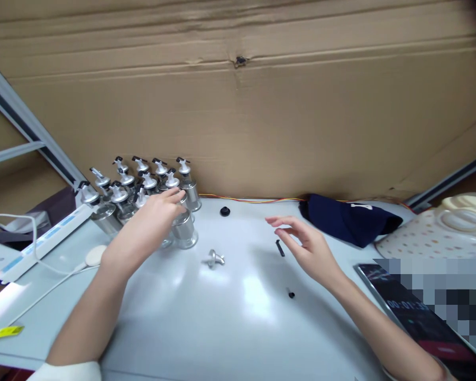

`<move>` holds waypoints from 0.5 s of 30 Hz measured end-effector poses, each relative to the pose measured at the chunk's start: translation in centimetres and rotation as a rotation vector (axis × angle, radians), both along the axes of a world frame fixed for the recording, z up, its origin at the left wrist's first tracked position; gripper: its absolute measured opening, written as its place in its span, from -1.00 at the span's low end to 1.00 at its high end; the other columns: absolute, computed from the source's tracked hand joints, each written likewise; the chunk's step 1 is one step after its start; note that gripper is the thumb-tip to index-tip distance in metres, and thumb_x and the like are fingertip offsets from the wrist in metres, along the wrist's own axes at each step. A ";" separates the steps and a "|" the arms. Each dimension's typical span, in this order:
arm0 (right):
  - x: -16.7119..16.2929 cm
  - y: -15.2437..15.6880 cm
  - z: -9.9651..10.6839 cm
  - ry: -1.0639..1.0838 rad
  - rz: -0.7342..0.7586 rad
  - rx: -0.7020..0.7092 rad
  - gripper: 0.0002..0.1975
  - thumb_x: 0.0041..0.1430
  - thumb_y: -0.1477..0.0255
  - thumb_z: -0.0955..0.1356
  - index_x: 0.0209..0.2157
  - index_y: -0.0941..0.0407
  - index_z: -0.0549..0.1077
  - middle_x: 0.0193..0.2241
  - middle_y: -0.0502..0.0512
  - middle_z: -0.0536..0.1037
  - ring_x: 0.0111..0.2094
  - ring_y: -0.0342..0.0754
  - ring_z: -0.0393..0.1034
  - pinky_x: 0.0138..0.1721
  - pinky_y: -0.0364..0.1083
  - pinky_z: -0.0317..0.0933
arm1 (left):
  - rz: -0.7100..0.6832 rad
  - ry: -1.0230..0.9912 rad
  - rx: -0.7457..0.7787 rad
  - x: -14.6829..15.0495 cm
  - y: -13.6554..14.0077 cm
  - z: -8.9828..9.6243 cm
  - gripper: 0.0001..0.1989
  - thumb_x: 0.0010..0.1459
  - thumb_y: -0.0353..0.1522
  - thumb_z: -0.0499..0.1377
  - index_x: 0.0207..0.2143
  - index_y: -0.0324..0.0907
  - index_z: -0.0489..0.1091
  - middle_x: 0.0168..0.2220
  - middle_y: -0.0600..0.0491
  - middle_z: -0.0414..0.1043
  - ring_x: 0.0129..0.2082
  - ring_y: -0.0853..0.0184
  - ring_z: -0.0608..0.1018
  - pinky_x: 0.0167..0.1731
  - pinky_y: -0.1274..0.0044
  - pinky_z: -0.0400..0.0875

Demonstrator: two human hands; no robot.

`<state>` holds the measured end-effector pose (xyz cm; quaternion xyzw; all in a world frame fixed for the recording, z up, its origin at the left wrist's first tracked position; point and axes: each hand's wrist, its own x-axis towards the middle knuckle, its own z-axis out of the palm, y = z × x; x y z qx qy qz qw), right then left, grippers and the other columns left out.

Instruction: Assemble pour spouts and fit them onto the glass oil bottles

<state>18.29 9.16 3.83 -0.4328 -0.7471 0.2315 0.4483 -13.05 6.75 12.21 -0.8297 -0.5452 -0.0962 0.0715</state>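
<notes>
**Left hand at the cluster of metal dispensers, right hand open over the table**

The left hand (153, 222) reaches to the far left of the white table (222, 328) and lies on the nearest of the shiny metal canisters with black-tipped pour spouts (143, 193), which stand packed together against the brown cardboard wall (262, 106). Its fingers curl loosely over the top of the front canister (183, 228); whether they truly grip it I cannot tell.

The right hand (305, 246) hovers above the table right of centre, fingers spread wide and slightly bent, holding nothing. Just beside its fingertips lies a small black stick-like part (280, 247), and nearer the table's front edge a tiny black piece (290, 293).

Between the hands a loose silver spout fitting (214, 259) lies on its side. Farther back sits a small round black cap (224, 211). On the far right rests a dark blue cloth cap (345, 219), with a cream dotted plastic object (428, 233) beyond it.
</notes>
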 end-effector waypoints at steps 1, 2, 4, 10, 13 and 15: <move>0.3 0.0 -0.3 -0.018 -0.017 0.018 -0.87 0.26 0.40 0.24 -0.27 0.06 0.41 -0.12 0.21 0.59 -0.08 0.08 0.50 -0.25 -0.01 0.42 | -0.021 0.009 0.015 0.4 -0.5 -0.1 -0.44 -0.04 -0.74 -0.09 -0.12 -0.23 0.48 0.28 -0.10 0.17 0.34 0.04 0.10 0.23 0.18 0.11; 0.7 0.1 -0.5 -0.046 -0.026 0.043 -0.87 0.27 0.41 0.24 -0.28 0.06 0.42 -0.13 0.21 0.59 -0.10 0.07 0.51 -0.25 -0.01 0.42 | -0.047 0.002 0.015 0.9 -1.1 -0.3 -0.44 -0.02 -0.74 -0.09 -0.07 -0.21 0.45 0.29 -0.09 0.14 0.35 0.04 0.06 0.23 0.16 0.10; 1.4 0.3 -1.0 -0.121 -0.021 0.111 -0.86 0.27 0.44 0.23 -0.28 0.07 0.42 -0.14 0.20 0.59 -0.14 0.05 0.52 -0.23 0.00 0.41 | -0.114 -0.029 -0.060 2.2 -2.0 -1.0 -0.40 0.03 -0.74 -0.09 0.02 -0.12 0.37 0.29 -0.04 0.14 0.31 0.09 0.16 0.18 0.23 0.20; 3.5 0.9 -1.5 -0.287 0.006 0.257 -0.82 0.28 0.53 0.20 -0.27 0.09 0.42 -0.25 0.18 0.59 -0.23 0.01 0.52 -0.19 -0.03 0.39 | -0.214 0.095 -0.477 6.3 -0.9 -3.7 -0.62 0.10 -0.70 -0.04 -0.21 -0.16 0.41 -0.17 -0.04 0.48 -0.20 0.20 0.55 -0.28 0.48 0.37; 4.2 1.0 -1.5 -0.335 0.004 0.231 -0.81 0.26 0.54 0.20 -0.28 0.11 0.42 -0.31 0.15 0.58 -0.28 0.00 0.51 -0.23 -0.05 0.38 | -0.269 0.048 -0.561 7.8 0.9 -5.4 -0.87 0.17 -0.54 0.12 -0.40 -0.19 0.39 -0.34 0.02 0.47 -0.34 0.24 0.52 -0.39 0.53 0.31; 4.4 0.9 -1.5 -0.370 0.010 0.185 -0.81 0.26 0.55 0.20 -0.29 0.12 0.43 -0.34 0.14 0.58 -0.31 -0.01 0.51 -0.25 -0.06 0.36 | -0.339 -0.127 -0.601 8.8 1.7 -7.1 -0.93 0.17 -0.41 0.20 -0.38 -0.18 0.37 -0.34 0.06 0.45 -0.38 0.31 0.50 -0.42 0.57 0.29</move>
